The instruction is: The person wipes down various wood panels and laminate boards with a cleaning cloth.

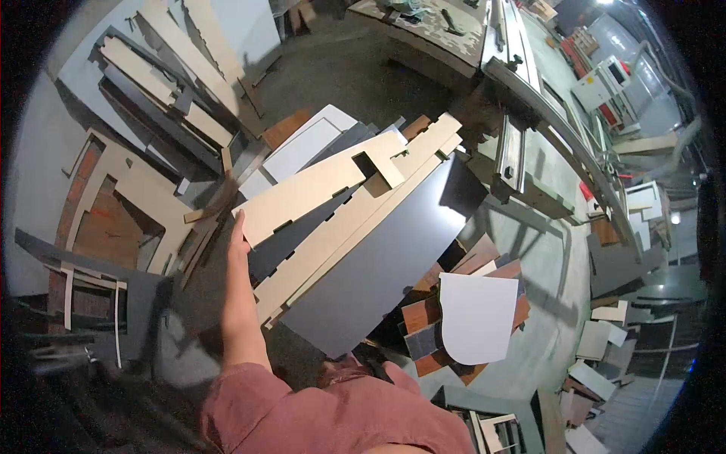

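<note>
Board, pale cream, long and flat with notched edges (pixel 302 198), lies aslant at the centre of the frame, its wider end at the left hand (pixel 239 231). Head view: the left hand's fingers are upright against that end; can't tell if they close around it. Right hand out of sight, state can't be told. A second long cream strip with notches (pixel 355 214) runs below it, beside a large smooth dark grey panel (pixel 370 261) at centre. White flat panels (pixel 311 142) sit just above. Handling, judged: stiff, sheet-like, moderate weight but awkward for its length; flat faces probably slippery, narrow notched parts and corners likely easiest to chip. Best hold: both long edges near the middle, or one hand per end, off the notches. Pose: left forearm nearly straight, reaching up the frame from the dusty red sleeve (pixel 243 397) at lower left, wrist close to in line.
</note>
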Demonstrator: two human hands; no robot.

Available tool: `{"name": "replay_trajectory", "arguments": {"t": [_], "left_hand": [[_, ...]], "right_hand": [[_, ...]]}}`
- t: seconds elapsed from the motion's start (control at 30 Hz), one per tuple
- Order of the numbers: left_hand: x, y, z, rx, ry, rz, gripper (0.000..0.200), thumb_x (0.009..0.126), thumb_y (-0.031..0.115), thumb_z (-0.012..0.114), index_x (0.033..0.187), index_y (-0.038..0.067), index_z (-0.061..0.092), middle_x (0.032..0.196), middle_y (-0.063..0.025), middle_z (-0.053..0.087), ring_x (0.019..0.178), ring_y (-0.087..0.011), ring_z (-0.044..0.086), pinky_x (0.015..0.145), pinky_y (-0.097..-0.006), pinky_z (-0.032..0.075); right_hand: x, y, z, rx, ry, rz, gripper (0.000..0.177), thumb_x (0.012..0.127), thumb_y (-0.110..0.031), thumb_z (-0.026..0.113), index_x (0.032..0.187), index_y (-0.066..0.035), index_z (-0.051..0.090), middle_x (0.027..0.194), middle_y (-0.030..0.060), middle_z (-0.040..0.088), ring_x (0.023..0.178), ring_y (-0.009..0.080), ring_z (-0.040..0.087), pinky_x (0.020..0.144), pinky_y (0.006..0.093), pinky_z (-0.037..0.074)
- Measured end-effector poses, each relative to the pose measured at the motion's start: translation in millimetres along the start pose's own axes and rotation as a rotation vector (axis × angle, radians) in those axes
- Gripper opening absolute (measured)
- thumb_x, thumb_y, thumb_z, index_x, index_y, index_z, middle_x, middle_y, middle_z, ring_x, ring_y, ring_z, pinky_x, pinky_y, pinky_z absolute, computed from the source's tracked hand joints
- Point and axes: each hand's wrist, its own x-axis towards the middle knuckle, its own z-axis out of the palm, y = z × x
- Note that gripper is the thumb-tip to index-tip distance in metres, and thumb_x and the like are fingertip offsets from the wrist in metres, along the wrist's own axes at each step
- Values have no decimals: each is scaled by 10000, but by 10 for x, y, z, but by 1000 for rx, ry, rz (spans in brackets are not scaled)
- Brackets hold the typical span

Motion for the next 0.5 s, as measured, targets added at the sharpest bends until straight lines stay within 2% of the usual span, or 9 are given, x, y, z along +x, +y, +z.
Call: {"name": "replay_trajectory", "arguments": {"t": [0.17, 0.27, 0.33, 0.4, 0.47, 0.5], "left_hand": [[-702, 19, 656, 88, -62, 122, 613, 707, 334, 656, 1181, 46, 397, 1144, -88, 471, 1064, -214, 440, 878, -345, 364], [-1093, 51, 1139, 102, -155, 176, 606, 707, 303, 660, 1180, 32, 393, 1131, -84, 474, 1045, -212, 448, 866, -350, 366], [-1189, 21, 1413, 76, -144, 258, 579, 721, 263, 640, 1164, -12, 388, 1118, -112, 471, 1027, -232, 453, 834, -349, 385], [-1671, 43, 1991, 208, -35, 401, 537, 734, 232, 620, 1141, -34, 394, 1103, -147, 470, 1008, -235, 464, 797, -347, 407], [-1805, -39, 2291, 297, -38, 467, 480, 755, 208, 591, 1119, -44, 403, 1091, -157, 470, 983, -222, 478, 776, -330, 421], [-1925, -55, 2462, 356, -155, 506, 441, 745, 193, 591, 1073, -52, 428, 1035, -140, 490, 956, -208, 482, 806, -314, 397]], "right_hand": [[-474, 116, 171, 8, 33, -29, 519, 792, -404, 523, 1123, -15, 427, 1051, 78, 479, 942, 208, 456, 775, 356, 396], [-773, 219, 256, 9, 45, -42, 519, 793, -404, 522, 1124, -15, 427, 1049, 78, 479, 941, 206, 455, 775, 355, 395], [-985, 277, 236, -5, 42, -45, 519, 793, -403, 521, 1124, -14, 427, 1048, 78, 480, 941, 205, 455, 775, 354, 395], [-1176, 314, 211, -19, 32, -54, 519, 794, -403, 520, 1124, -14, 427, 1046, 77, 480, 941, 204, 455, 774, 353, 395], [-1289, 354, 157, -30, 25, -73, 519, 794, -403, 519, 1124, -13, 427, 1045, 77, 480, 941, 203, 455, 774, 353, 394], [-1308, 365, 103, -39, 21, -87, 519, 794, -403, 519, 1124, -13, 427, 1044, 77, 481, 941, 203, 454, 774, 352, 394]]}}
